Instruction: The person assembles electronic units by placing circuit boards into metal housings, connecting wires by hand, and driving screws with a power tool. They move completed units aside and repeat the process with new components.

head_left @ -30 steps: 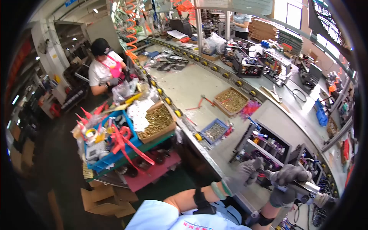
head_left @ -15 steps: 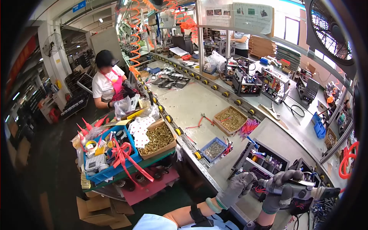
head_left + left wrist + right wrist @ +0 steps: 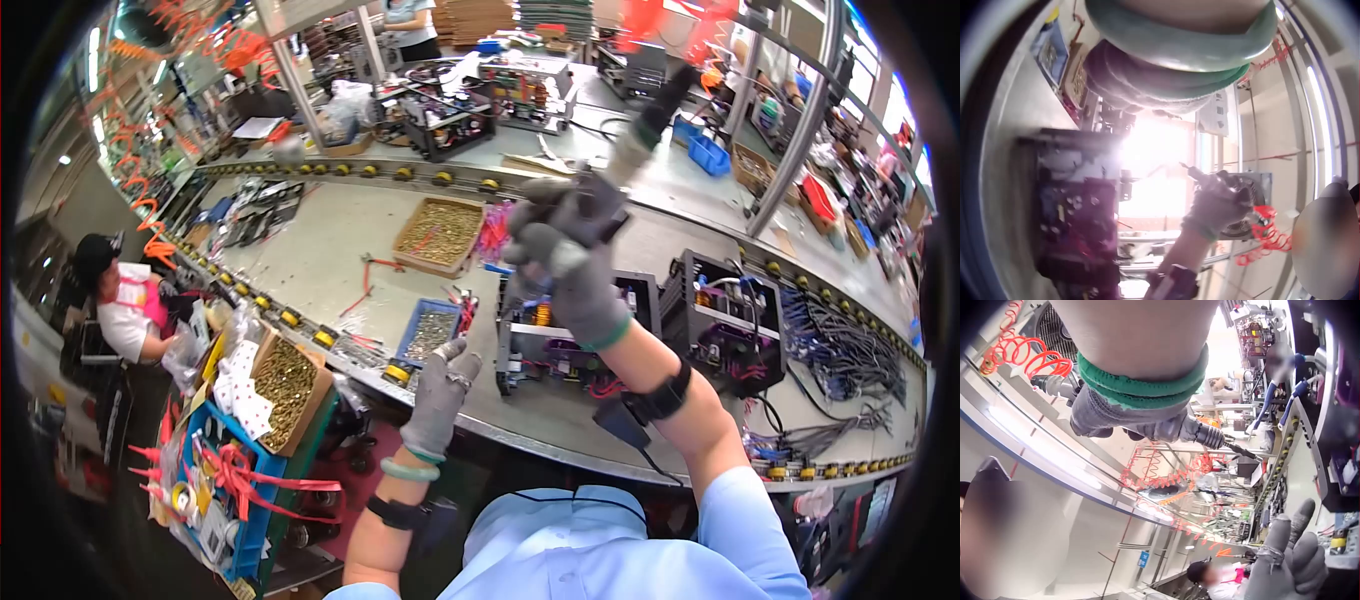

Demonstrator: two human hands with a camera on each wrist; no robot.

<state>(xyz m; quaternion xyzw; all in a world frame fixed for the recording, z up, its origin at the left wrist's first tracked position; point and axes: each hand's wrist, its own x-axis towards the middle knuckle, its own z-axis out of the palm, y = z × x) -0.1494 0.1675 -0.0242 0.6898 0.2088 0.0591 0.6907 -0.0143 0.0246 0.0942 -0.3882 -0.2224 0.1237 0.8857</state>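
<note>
My right hand (image 3: 578,275), in a grey glove, grips a power screwdriver (image 3: 630,155) raised above the bench, blurred in the head view. Its metal chuck and long bit (image 3: 1210,435) stick out past the fingers in the right wrist view. My gloved left hand (image 3: 438,405) is beside a blue tray (image 3: 407,335) of small screws at the bench's near edge. Thumb and forefinger extend in the right wrist view, the other fingers loosely bent. Below the right hand stands an open electronics chassis (image 3: 545,345) with coils and wires; a second chassis (image 3: 735,325) stands to its right.
A cardboard box (image 3: 430,268) of brass-coloured screws and pink ties lie farther back. Bundled cables (image 3: 840,345) cover the right side. Left of the bench are a blue crate (image 3: 252,510), another screw box (image 3: 315,400) and a seated person (image 3: 130,305). Roller rails edge the bench.
The head view has turned right. My left hand has left the tool's tip and moved over to the blue screw tray. The right hand has lifted the screwdriver up and away from the chassis.
</note>
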